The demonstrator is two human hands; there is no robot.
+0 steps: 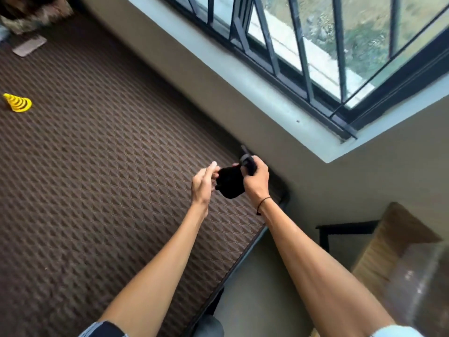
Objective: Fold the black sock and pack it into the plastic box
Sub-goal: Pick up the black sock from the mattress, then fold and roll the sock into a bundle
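Observation:
The black sock [230, 183] is bunched up in the air between both hands, above the far right corner of a brown patterned bed surface [97, 166]. My right hand [256, 181] grips its upper right end, with part of the sock sticking out above the fingers. My left hand [202, 183] pinches the sock's left edge with its fingertips. No plastic box is in sight.
A yellow ringed cone toy [17, 102] lies at the far left of the bed. A flat grey object [29, 47] lies near the top left. A barred window [315, 45] runs along the wall. A cardboard box [398, 259] and a black frame [345, 229] stand at the lower right.

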